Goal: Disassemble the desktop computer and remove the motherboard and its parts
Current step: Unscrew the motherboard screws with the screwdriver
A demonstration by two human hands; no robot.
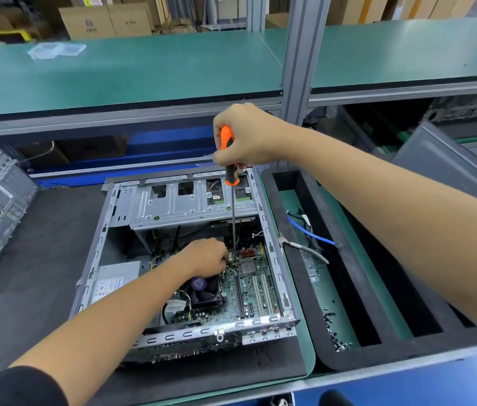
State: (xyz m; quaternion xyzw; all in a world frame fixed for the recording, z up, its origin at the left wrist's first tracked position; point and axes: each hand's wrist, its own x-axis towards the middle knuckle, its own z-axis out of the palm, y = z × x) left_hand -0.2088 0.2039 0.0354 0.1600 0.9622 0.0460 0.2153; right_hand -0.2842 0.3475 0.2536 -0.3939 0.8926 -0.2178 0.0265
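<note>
We are early on: the motherboard (249, 288) sits in the open case (184, 259) at centre frame, fan (203, 288) mounted. Our right hand (246, 136) grips the screwdriver (229, 159) upright, tip on the board; our left hand (205, 256) curls beside the tip, its hold unclear. Loose screws (332, 326) lie in the tray (298, 259) at right.

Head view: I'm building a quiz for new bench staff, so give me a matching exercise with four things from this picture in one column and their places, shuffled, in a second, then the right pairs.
Things:
1. screwdriver
2. fan
3. blue cable
4. loose screws

Places:
A. near end of the tray's green slot
B. on the motherboard, just below the left hand
C. far part of the tray's green slot
D. upright in the right hand, tip down in the case

Pairs: 1-D, 2-B, 3-C, 4-A
</note>
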